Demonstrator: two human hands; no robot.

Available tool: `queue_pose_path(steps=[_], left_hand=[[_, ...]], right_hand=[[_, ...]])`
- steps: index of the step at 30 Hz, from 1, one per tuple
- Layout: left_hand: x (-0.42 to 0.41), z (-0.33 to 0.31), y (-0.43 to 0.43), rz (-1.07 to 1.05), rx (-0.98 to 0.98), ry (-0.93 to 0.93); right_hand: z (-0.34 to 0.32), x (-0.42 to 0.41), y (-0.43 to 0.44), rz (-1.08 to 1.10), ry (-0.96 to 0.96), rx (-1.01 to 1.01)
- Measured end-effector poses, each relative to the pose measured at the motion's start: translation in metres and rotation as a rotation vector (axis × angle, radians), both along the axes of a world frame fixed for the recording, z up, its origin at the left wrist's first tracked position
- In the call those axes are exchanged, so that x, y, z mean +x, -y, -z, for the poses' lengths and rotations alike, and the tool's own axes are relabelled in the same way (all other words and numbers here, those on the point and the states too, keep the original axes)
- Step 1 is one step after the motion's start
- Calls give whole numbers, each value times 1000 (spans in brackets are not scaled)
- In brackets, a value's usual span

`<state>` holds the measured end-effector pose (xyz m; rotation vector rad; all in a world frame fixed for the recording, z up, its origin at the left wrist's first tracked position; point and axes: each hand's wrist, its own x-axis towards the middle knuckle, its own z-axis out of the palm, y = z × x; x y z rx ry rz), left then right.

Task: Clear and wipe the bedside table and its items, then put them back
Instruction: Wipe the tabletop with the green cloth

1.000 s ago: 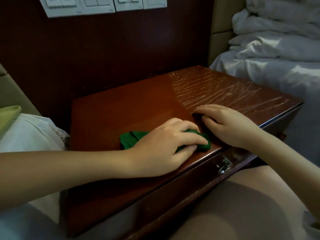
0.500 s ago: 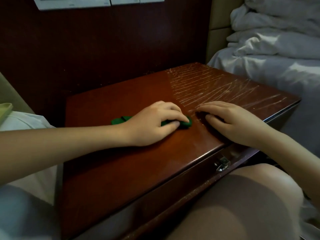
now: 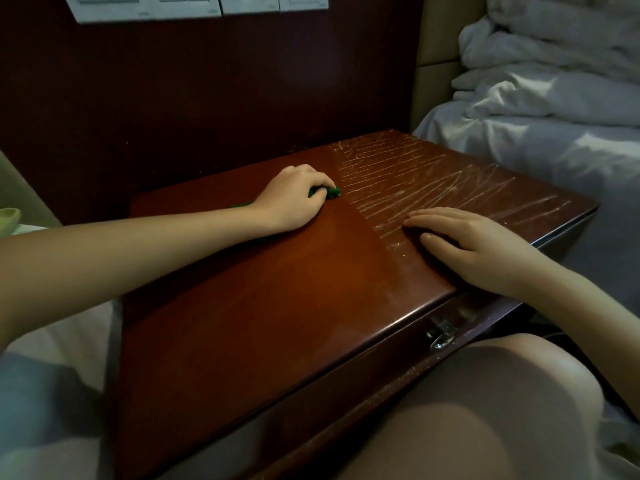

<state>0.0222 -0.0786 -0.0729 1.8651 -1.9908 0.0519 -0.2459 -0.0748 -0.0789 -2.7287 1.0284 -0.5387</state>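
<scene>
Tightly curled, the fingers (image 3: 317, 178) of the left hand (image 3: 294, 202) clamp a green cloth (image 3: 333, 192) against the tabletop (image 3: 277, 306), toward its back beside the scratched patch (image 3: 433, 181). The right hand (image 3: 474, 244) lies flat on that patch, fingers straight and together. White bedding (image 3: 536, 133) lies off to the right.

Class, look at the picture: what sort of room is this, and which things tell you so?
Most likely a hotel bedroom: rumpled white bedding beside a wooden bedside table, and a row of wall switches on the dark panel behind.
</scene>
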Motion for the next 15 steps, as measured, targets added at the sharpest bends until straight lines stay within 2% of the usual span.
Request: queue_pose_path(steps=[15], left_hand=[[-16,2,0,5,-2,29]], right_hand=[[1,1,1,24,-1,-27]])
